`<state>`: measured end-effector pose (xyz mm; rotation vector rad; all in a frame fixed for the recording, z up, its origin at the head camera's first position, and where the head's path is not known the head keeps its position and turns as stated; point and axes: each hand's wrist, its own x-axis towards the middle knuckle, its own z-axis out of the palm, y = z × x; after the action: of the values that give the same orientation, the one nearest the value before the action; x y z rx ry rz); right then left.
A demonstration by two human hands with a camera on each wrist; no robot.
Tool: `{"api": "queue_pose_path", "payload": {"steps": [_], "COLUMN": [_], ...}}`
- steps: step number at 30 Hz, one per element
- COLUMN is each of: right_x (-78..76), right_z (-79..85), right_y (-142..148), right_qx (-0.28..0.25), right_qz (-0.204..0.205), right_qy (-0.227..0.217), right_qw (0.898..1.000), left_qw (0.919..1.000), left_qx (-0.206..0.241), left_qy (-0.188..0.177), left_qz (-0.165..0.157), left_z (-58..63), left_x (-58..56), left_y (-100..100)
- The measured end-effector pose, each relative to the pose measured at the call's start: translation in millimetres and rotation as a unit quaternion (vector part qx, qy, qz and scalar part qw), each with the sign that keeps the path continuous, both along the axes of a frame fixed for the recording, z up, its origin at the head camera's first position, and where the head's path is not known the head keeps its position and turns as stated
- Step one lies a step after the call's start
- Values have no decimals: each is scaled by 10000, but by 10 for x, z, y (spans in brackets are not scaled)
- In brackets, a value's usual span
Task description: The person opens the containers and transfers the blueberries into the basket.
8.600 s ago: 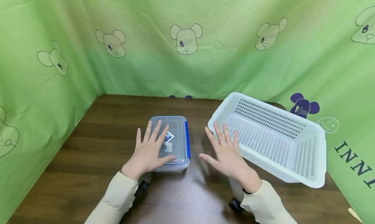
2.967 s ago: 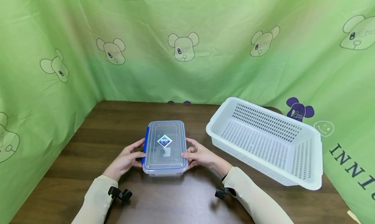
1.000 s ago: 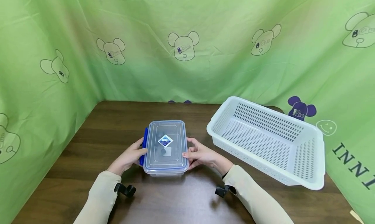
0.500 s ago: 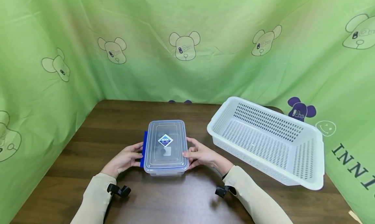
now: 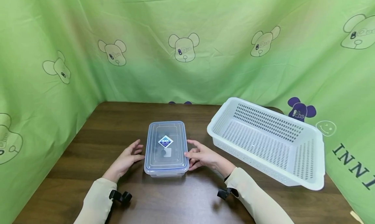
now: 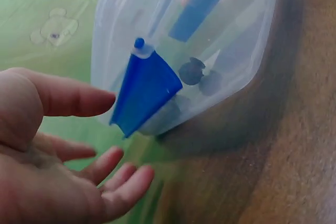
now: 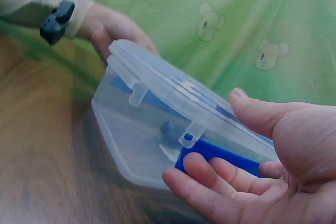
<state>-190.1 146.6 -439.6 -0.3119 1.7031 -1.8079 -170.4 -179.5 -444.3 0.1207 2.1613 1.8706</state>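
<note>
A clear plastic food container (image 5: 166, 147) with a blue-edged lid and a BXH sticker stands on the wooden table. Its left blue latch (image 6: 148, 93) hangs swung down from the lid in the left wrist view. My left hand (image 5: 126, 159) is just off that side, fingers loosely bent, with a gap to the latch. On the other side my right hand (image 5: 204, 156) holds the container, thumb at the lid's edge and fingers along the wall. In the right wrist view those fingers overlap the right blue latch (image 7: 226, 156), which also hangs down.
A white perforated plastic basket (image 5: 263, 141) stands at an angle on the right of the table (image 5: 175, 201). A green curtain (image 5: 140, 77) with printed bears encloses the back and both sides.
Earlier both hands lay flat above the table, and the container was turned the other way round. My left hand pulled the left latch outward, then let go; it now hangs out of the head view.
</note>
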Motion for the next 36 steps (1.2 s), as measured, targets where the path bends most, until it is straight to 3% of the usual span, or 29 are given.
{"api": "queue_pose_path", "payload": {"steps": [5,11,18,28,36], "right_x": [27,64,50,61,53], "right_z": [42,75,43,38,83], "right_y": [39,51,62,48,42], "right_qx": [114,-75,-278,-244,-288], "right_qz": [-134,-238,-258,-182,-243], "right_qy": [163,302,461,714,899], "right_qw": [9997,9992,9982,9970,9952], "left_qw": [9992,9995,9991,9953,9955], "left_qx": [-158,240,-17,-154,45], "left_qy": [227,200,402,940,919], "left_qz": [301,76,-95,175,242], "left_z": [87,162,210,248,272], "left_x": [66,167,228,293,295], "left_y": [29,61,100,193,206]}}
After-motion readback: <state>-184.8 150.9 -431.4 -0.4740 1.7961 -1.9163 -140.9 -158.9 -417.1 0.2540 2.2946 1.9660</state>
